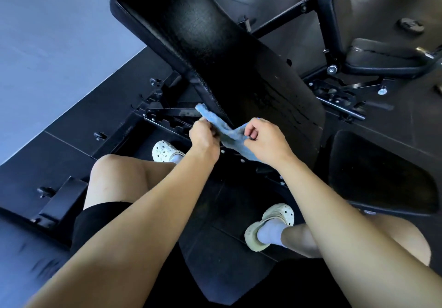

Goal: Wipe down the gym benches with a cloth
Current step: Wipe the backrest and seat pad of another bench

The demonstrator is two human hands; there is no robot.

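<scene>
Head view, looking steeply down. Black inclined bench pad point(215, 56) runs from the top centre of the frame down to the middle right; its textured surface shows faint streaks near the lower end. Blue cloth point(228, 134) sits at the pad's lower left corner, just left of the frame's middle, and is wrapped round the edge there. One end of the cloth pokes up along the pad's left side and the other hangs down below the hands. Left hand point(203, 138) grips the cloth on its left side, fingers curled into it. Right hand point(265, 140) pinches the cloth on its right side, fingers bent tight, knuckles up. Both forearms reach in from the bottom of the frame and the hands are close together, the cloth between them. Black steel frame point(172, 116) with a notched adjuster shows under the pad, left of the hands. A second black pad point(378, 176) lies at the right of the frame. Another bench point(382, 54) stands at the upper right. Two white clogs on the dark floor: one point(165, 151) just below and left of the hands, one point(270, 226) lower right of centre, over a pale sock. Black shorts point(100, 221) at lower left. Grey-blue wall point(59, 44) fills the upper left.
</scene>
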